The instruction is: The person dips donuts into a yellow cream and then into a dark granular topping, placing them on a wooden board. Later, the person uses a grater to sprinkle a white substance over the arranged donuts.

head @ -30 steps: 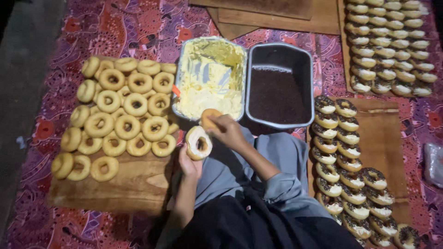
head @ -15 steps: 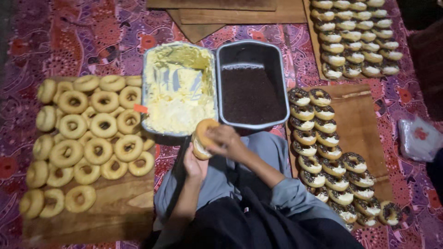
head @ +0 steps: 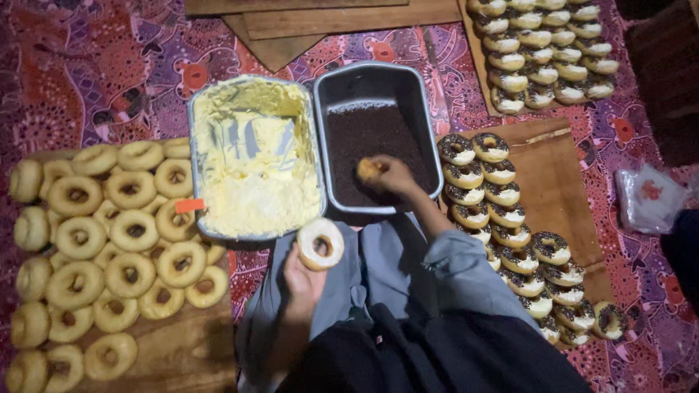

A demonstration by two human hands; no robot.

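Doughnuts [head: 109, 247], plain and ring-shaped, crowded on a wooden board [head: 175, 356] at far left. Just right, a metal tray of pale yellow cream [head: 251, 156], smeared and scraped. Near it, left hand [head: 302, 276] raised, fingers closed around a cream-coated doughnut [head: 320, 244] held upright. Beside the cream, a dark tray of chocolate sprinkles [head: 371, 135]; right hand [head: 389, 176] over its near part, fingers gripping another doughnut [head: 368, 169] down at the sprinkles. Further right, sprinkled doughnuts [head: 510, 233] in rows on a second board [head: 557, 175].
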